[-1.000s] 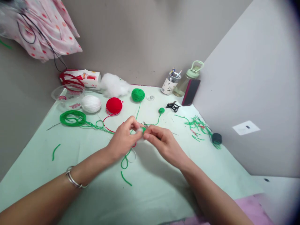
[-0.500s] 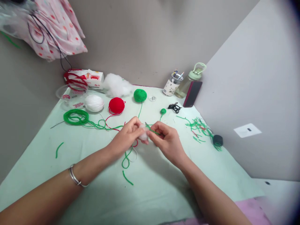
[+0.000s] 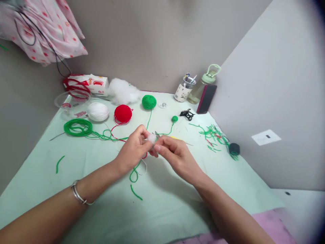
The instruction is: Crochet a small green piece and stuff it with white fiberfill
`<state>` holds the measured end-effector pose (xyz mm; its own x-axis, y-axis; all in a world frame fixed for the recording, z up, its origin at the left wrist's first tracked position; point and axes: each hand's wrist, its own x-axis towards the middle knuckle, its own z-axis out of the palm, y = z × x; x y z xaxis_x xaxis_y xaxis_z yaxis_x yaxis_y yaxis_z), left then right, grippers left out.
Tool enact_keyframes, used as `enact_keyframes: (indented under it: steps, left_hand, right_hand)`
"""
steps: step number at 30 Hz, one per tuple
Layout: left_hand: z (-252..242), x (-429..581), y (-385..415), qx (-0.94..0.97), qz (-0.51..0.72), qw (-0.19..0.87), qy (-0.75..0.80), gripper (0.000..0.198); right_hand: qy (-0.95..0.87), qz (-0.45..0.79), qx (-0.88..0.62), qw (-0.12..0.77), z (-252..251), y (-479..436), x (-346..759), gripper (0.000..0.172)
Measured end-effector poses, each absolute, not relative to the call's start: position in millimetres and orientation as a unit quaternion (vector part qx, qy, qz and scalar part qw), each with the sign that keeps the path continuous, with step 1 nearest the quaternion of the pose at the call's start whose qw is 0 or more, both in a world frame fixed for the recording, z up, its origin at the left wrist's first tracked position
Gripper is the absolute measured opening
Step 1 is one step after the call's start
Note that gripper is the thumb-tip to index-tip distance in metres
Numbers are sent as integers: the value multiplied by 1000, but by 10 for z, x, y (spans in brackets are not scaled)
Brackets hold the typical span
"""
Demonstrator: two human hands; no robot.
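My left hand (image 3: 135, 146) is closed, pinching a small tuft of white stuffing (image 3: 151, 138) between thumb and fingers. My right hand (image 3: 175, 152) meets it there, thumb and fingers drawn together at the tuft's lower edge; what lies between them is hidden. A pointed grey metal tip (image 3: 156, 134) shows just beyond the right fingers, its other end covered. Behind the right knuckles appear a bit of yellow (image 3: 174, 138) and a thin metal shaft. Green yarn runs under the hands to a small green ball (image 3: 174, 119). A green yarn loop (image 3: 133, 174) lies below the left hand.
Along the back are a heap of white stuffing (image 3: 123, 91), yarn balls in white (image 3: 98, 112), red (image 3: 123, 114) and green (image 3: 149, 102), a pen jar (image 3: 183, 91), a bottle (image 3: 199, 88) and a phone (image 3: 207, 99). Yarn scraps (image 3: 213, 134) and a black roll (image 3: 234, 149) lie right.
My right fingers have shifted lower against the tuft, and the green strand seen in them before no longer shows. The yellow piece and thin shaft are now visible. The view has shifted slightly.
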<state>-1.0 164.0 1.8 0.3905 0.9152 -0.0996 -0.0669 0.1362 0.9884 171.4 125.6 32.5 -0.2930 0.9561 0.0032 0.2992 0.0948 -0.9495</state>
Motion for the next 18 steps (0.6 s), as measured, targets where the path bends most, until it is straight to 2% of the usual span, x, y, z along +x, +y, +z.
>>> enact_keyframes:
  steps: [4,9,12,18]
  left_hand:
    - [14,-15,1669,515,384,641,421,26]
    - [9,-20,1659,507,385,647,420,23]
    - [40,-33,1627,523,368,642,423,23]
    - [83,-56,1637,488,338,731,336,35]
  right_hand:
    - [-668,451,-487,335,285,1279,1716,31]
    - [-593,493,-528,356,183,1388,1753,36]
    - [-582,477,-546,368,153,1415,1761,34]
    - [-586,416,-580,384,190,1364,1756,32]
